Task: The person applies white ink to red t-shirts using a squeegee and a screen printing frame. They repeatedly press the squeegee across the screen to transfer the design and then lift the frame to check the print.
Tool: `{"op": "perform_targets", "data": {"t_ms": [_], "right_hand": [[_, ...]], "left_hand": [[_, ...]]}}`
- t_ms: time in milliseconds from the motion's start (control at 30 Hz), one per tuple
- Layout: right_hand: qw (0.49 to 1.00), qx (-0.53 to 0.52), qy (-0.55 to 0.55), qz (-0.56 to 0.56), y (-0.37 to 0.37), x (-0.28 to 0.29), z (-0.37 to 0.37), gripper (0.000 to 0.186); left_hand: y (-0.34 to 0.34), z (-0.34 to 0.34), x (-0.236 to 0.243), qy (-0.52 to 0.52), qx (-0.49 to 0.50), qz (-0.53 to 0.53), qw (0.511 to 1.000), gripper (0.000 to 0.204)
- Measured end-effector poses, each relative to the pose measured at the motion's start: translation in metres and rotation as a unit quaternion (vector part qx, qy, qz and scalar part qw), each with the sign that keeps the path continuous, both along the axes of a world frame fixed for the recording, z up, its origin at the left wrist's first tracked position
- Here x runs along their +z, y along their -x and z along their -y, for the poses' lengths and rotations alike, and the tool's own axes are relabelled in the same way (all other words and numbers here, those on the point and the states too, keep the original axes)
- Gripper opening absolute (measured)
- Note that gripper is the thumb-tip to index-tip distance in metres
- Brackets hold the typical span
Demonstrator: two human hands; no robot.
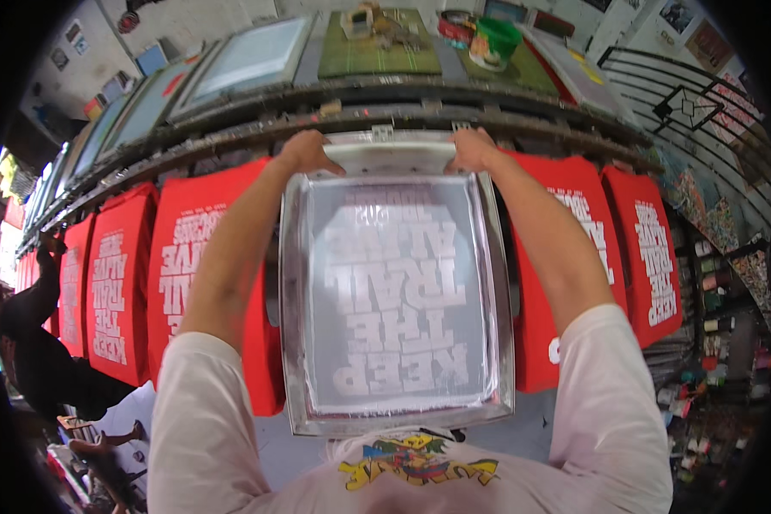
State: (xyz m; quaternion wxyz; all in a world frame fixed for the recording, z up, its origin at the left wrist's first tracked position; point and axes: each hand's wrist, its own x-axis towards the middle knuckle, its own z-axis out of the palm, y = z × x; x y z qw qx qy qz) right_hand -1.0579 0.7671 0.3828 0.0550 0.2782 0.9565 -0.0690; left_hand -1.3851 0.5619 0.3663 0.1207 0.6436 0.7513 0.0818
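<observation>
A screen-printing frame [291,343] with a metal rim lies in front of me, its grey mesh carrying pale block lettering. Across its far end runs a pale, wide squeegee [392,158]. My left hand [307,154] grips the left end of this bar, thumb on the near face and fingers over the far side. At the opposite end my right hand [472,151] holds on in the same way. Their fingertips are partly hidden behind the bar. Red printed shirts flank the frame: one [176,214] under my left forearm, another [574,257] by my right forearm.
More red shirts stretch away in a row at left, with one [647,257] at far right. Behind, a rack bears several screens [248,56] and a green bucket [493,43]. A person in dark clothes [34,334] is at left. Metal railing [685,103] stands at right.
</observation>
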Motion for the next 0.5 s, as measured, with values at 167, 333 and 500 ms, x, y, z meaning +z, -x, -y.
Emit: {"op": "perform_targets", "data": {"t_ms": [167,333,500], "right_hand": [[0.999,-0.011,0.035,-0.02,-0.047,0.041,0.07,0.041],[0.988,0.066,-0.017,-0.135,-0.186,0.019,0.264,0.036],[0.98,-0.007,-0.042,-0.194,-0.286,-0.001,0.426,0.027]], "left_hand": [[-0.057,0.073,0.052,0.032,0.039,-0.035,0.998,0.06],[-0.183,0.275,0.015,-0.069,0.075,0.028,0.994,0.028],[-0.305,0.423,0.014,-0.157,0.058,0.072,0.983,0.044]]}}
